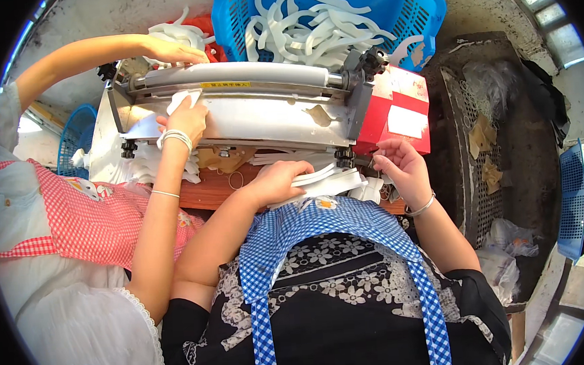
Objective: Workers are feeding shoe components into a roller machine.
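My left hand (280,182) is closed around a small stack of white curved foam strips (332,183), low in front of the machine and just above my blue checked apron. To the right of the stack, my right hand (401,168) is raised beside the red box, its thumb and fingers drawn together; whatever is between them is too small to make out. A roller machine (261,121) with a metal feed plate stands directly ahead. At its left, a co-worker's hand (186,119) presses a white piece against the plate, and their other hand rests near the top roller.
Behind the machine, a blue plastic basket (428,7) holds many white curved strips. A red box (394,109) adjoins the machine's right end. A dark perforated crate (487,197) with plastic bags stands at right. The co-worker's pink checked apron (100,221) is close on my left.
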`<act>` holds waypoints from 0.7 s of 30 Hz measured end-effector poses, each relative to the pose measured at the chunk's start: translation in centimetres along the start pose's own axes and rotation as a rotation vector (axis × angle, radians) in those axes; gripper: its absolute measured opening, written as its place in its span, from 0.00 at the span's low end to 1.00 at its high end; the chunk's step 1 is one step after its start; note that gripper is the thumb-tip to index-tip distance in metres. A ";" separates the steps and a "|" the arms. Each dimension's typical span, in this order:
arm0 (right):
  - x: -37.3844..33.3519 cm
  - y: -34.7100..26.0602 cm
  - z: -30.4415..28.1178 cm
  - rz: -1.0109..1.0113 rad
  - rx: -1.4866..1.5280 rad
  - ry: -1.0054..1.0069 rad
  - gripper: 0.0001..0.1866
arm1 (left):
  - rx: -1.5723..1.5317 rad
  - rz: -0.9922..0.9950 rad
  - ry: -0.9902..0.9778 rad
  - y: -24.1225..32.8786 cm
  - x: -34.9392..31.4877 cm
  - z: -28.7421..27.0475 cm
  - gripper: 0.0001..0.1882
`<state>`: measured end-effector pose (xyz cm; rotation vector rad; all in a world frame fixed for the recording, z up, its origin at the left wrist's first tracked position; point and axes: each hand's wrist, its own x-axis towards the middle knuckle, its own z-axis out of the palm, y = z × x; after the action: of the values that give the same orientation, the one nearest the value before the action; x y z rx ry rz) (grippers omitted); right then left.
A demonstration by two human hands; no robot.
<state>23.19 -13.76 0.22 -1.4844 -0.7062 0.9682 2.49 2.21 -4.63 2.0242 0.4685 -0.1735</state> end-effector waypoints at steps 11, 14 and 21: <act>-0.1 0.1 1.3 -0.043 -0.100 -0.069 0.13 | 0.307 -0.051 -0.080 2.6 -0.4 -0.1 0.22; 0.1 -0.8 1.5 -0.030 -0.108 -0.087 0.13 | 0.039 -0.030 -0.103 -0.2 -0.1 -0.7 0.31; 0.4 -1.2 1.1 -0.102 -0.108 0.044 0.11 | 0.584 0.365 0.223 5.0 -1.6 -0.6 0.22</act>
<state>22.53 -12.68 1.33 -1.5431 -0.8049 0.8290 2.97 0.22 0.21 2.6794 0.1837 0.1626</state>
